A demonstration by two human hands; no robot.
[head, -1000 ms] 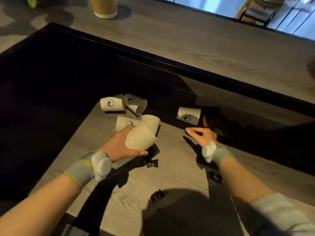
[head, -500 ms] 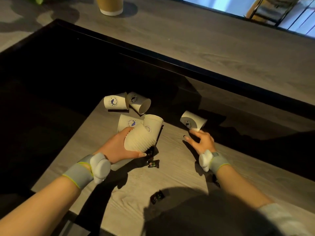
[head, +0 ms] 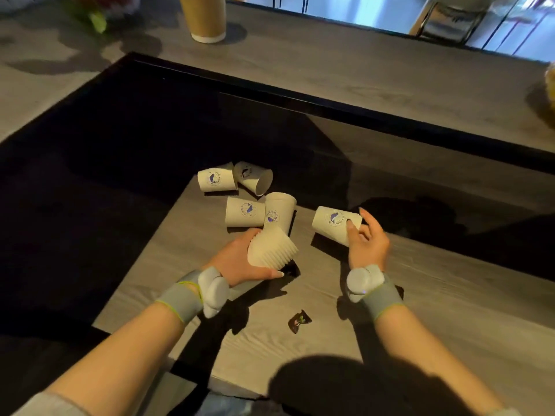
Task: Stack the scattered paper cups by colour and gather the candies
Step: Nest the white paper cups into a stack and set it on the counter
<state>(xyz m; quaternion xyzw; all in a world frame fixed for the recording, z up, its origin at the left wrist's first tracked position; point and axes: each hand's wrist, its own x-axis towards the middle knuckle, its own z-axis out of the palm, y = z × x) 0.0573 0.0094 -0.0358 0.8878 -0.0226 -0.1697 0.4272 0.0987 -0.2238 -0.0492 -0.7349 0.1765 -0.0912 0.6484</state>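
Observation:
My left hand (head: 237, 262) grips a ribbed white paper cup (head: 271, 247), lying on its side just above the wooden table (head: 450, 310). My right hand (head: 368, 244) holds a white logo cup (head: 332, 222), tilted and lifted off the table. Several more white logo cups lie scattered behind: two at the back (head: 214, 178) (head: 255, 178), one on its side (head: 244, 211), one upside down (head: 279, 210). A dark wrapped candy (head: 298, 321) lies between my forearms. Another dark candy (head: 292, 270) peeks out under the ribbed cup.
A tall brown paper cup (head: 205, 18) stands on the far counter. A black raised edge (head: 330, 106) separates the table from that counter. Dark shadow covers the left side. A plant (head: 96, 16) sits at the far left.
My right hand has closed around the logo cup on the right and lifted it toward me. The left hand keeps the ribbed cup in about the same place.

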